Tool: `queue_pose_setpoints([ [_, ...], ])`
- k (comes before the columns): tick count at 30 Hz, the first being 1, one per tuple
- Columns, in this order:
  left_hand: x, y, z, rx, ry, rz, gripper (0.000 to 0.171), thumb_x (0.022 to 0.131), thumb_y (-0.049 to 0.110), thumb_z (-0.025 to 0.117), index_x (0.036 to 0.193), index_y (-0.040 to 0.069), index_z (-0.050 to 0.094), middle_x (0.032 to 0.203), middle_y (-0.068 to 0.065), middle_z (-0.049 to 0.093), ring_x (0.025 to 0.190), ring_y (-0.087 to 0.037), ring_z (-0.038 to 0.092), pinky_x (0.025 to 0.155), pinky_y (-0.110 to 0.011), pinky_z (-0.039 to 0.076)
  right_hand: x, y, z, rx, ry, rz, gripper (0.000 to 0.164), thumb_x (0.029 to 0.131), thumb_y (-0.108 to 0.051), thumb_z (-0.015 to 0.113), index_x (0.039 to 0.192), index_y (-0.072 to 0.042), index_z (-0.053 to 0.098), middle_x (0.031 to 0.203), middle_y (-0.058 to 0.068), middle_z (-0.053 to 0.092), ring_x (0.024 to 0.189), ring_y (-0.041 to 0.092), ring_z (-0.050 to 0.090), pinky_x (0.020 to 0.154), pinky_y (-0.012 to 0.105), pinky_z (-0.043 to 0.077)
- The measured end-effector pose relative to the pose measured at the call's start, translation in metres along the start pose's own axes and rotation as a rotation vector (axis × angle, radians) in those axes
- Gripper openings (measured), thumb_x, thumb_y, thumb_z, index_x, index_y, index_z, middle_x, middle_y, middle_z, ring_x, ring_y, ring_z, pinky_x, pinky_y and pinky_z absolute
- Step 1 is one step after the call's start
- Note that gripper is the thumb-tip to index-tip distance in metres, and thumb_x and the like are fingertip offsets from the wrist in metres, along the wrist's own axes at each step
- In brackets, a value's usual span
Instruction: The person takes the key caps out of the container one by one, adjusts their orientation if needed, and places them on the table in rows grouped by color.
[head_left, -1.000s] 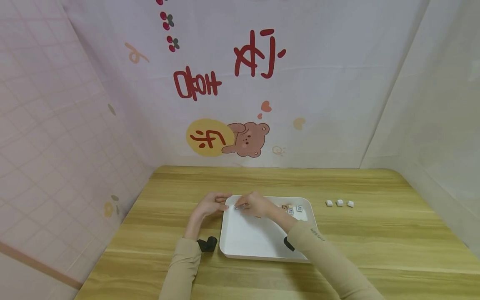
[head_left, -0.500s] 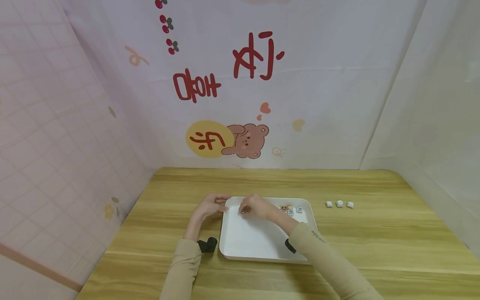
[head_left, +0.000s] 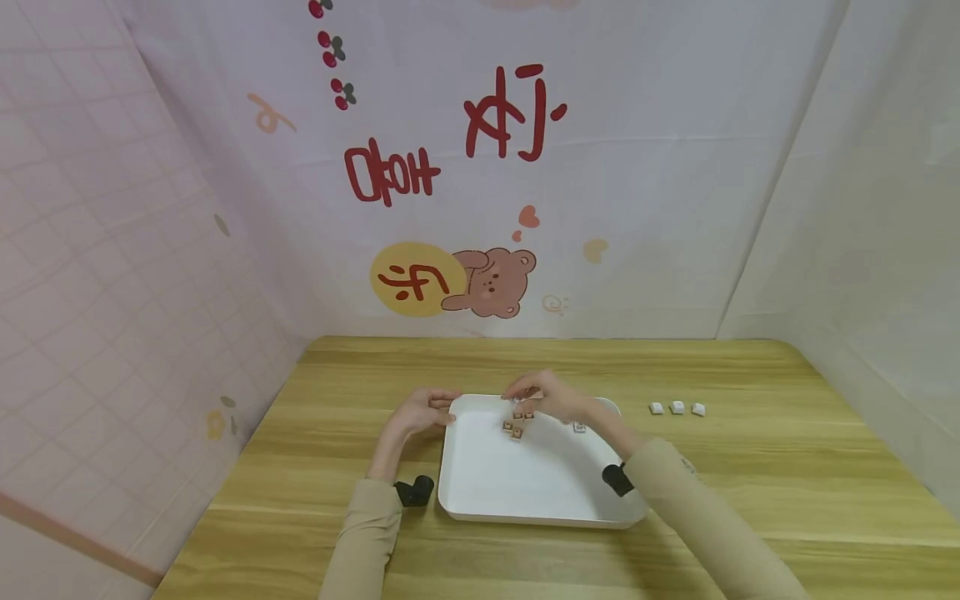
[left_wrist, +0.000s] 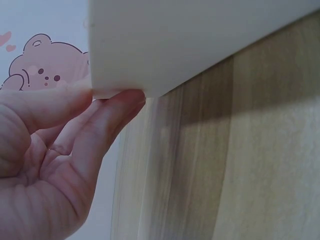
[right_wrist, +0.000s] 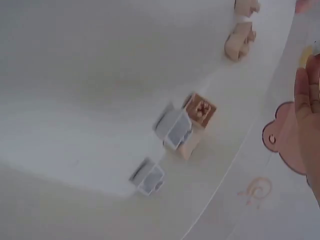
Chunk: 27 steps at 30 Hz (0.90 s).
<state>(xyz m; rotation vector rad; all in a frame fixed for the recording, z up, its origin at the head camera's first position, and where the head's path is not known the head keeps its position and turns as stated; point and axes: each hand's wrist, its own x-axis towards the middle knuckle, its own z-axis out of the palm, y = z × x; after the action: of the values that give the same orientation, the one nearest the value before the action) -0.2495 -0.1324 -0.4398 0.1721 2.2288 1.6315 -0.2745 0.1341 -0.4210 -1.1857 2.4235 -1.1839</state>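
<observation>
With thumb and fingers, my left hand (head_left: 422, 410) pinches the far left corner of a white tray (head_left: 480, 492); the left wrist view shows that hand (left_wrist: 65, 145) at the tray's corner (left_wrist: 165, 45). My right hand (head_left: 551, 396) is over the tray's far side and pinches a small pale keycap (head_left: 516, 404), mostly hidden by the fingers. Just below it lie several brown keycaps (head_left: 517, 433). In the right wrist view, grey keycaps (right_wrist: 177, 127) and a brown keycap (right_wrist: 201, 110) rest upside down in the tray. That view catches the right hand (right_wrist: 311, 115) only at its edge.
Three white keycaps (head_left: 677, 407) stand in a row on the wooden table (head_left: 750, 483), right of the tray. A printed cloth (head_left: 637, 167) hangs behind the table, and a pale gridded cloth (head_left: 135, 275) hangs at the left.
My right hand has lifted and moved right from the tray's far left corner area, carrying the pale keycap. The brown keycaps it covered now show. The left hand keeps its place.
</observation>
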Motion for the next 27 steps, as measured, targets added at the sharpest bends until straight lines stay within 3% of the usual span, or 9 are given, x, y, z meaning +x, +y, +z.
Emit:
queue_pose_setpoints([
  [5,0.001,-0.001,-0.001,0.002,-0.004,0.001,0.046,0.083,-0.009,0.056,0.128,-0.01,0.045,0.128,-0.03,0.049,0.109,-0.039,0.056,0.082,-0.04,0.054,-0.026,0.011,-0.029,0.123,0.16,0.064,0.024,0.083,-0.004,0.063,0.107,-0.002,0.066,0.112,0.022,0.062,0.095,0.016,0.063,0.081,0.022,0.053],
  [11,0.002,-0.003,-0.002,-0.015,-0.006,-0.004,0.046,0.083,-0.01,0.056,0.128,-0.009,0.046,0.126,-0.03,0.051,0.108,-0.038,0.057,0.082,-0.038,0.054,-0.062,0.025,-0.059,0.298,0.275,0.179,0.032,0.082,-0.011,0.066,0.111,0.002,0.062,0.111,0.014,0.064,0.092,0.006,0.063,0.08,0.024,0.054],
  [18,0.0,0.001,-0.003,-0.007,-0.013,0.005,0.046,0.084,-0.009,0.055,0.129,-0.01,0.045,0.127,-0.031,0.05,0.108,-0.038,0.057,0.082,-0.038,0.054,-0.099,0.045,-0.082,0.276,0.359,0.262,0.037,0.084,-0.016,0.066,0.117,0.001,0.059,0.107,0.001,0.067,0.095,0.004,0.062,0.08,0.021,0.053],
  [27,-0.001,0.001,-0.002,-0.008,-0.014,0.002,0.047,0.084,-0.009,0.056,0.13,-0.009,0.045,0.128,-0.031,0.049,0.109,-0.038,0.057,0.082,-0.037,0.054,-0.14,0.066,-0.106,0.217,0.436,0.298,0.043,0.085,-0.014,0.063,0.119,0.01,0.053,0.103,-0.022,0.064,0.093,-0.006,0.062,0.079,0.013,0.05],
])
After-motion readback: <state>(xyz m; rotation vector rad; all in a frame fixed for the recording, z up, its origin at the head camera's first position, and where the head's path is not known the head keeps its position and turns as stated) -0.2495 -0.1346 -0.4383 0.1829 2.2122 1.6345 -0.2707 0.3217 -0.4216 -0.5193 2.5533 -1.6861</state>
